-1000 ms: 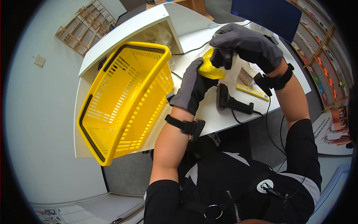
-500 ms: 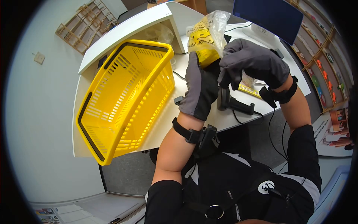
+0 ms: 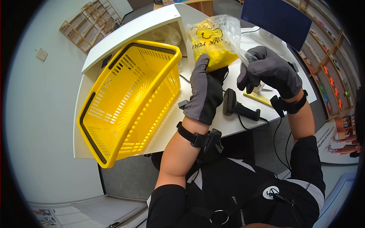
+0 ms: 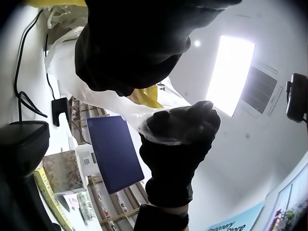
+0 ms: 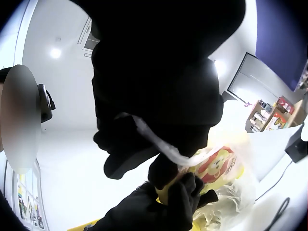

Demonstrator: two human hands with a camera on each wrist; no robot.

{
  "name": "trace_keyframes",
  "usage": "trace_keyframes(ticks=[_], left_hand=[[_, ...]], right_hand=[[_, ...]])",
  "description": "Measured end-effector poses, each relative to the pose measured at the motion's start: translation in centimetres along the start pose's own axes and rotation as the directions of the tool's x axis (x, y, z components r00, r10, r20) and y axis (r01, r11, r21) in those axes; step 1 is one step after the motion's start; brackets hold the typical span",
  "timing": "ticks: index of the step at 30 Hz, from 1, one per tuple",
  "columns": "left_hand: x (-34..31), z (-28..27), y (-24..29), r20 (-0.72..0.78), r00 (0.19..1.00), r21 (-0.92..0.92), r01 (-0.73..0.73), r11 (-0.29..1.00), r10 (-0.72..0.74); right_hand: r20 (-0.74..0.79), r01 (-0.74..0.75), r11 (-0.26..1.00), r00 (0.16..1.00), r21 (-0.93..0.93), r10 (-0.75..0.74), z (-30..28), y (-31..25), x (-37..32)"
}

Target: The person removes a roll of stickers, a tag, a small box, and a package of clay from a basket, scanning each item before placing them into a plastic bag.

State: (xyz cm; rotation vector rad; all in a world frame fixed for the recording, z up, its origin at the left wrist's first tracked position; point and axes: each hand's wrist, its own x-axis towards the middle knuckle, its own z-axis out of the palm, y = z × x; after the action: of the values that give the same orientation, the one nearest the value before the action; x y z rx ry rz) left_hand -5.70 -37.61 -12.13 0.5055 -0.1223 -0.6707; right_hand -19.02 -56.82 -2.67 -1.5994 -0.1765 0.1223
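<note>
In the head view a clear plastic bag with a printed design holds a yellow item, raised over the desk. The left hand, gloved, grips the bag's lower left part, thumb across its front. To its right, the gloved right hand pinches the bag's gathered, stretched end. The left wrist view shows the right hand with the film drawn to its fingers. In the right wrist view a white plastic strand runs from the dark right hand towards the left hand on the bag.
A yellow basket stands at the desk's left. A black scanner and a yellow-edged box lie near the front edge of the desk. Behind are a monitor and a white raised shelf.
The bag has turned, and its printed side now faces up. The right hand has moved from on top of the bag down and right, pulling the bag's end out.
</note>
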Motion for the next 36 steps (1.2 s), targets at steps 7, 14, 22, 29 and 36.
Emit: trace_keyframes(ticks=[7, 14, 22, 29, 36], left_hand=[[-1.6, -0.9, 0.6, 0.018, 0.983, 0.027, 0.182, 0.983, -0.183], [-4.6, -1.7, 2.5, -0.069, 0.949, 0.152, 0.314, 0.937, -0.307], [-4.5, -2.4, 1.6, -0.167, 0.975, 0.077, 0.164, 0.983, -0.149], [-2.8, -1.0, -0.8, -0.154, 0.987, 0.059, 0.060, 0.996, -0.050], [-0.5, -1.3, -2.6, -0.053, 0.997, 0.080, 0.054, 0.995, -0.050]], right_hand=[[-0.106, 0.264, 0.941, 0.951, -0.213, -0.291, -2.2, 2.8, -1.1], [-0.040, 0.356, 0.482, 0.771, -0.801, -0.636, -3.3, 4.7, -0.6], [-0.384, 0.130, 0.952, 0.893, -0.277, -0.234, -1.5, 5.5, -1.1], [-0.324, -0.083, 0.939, 0.945, -0.335, -0.032, 3.9, 3.2, -1.4], [-0.279, -0.230, 0.973, 0.936, -0.018, 0.216, 5.9, 0.4, -0.2]])
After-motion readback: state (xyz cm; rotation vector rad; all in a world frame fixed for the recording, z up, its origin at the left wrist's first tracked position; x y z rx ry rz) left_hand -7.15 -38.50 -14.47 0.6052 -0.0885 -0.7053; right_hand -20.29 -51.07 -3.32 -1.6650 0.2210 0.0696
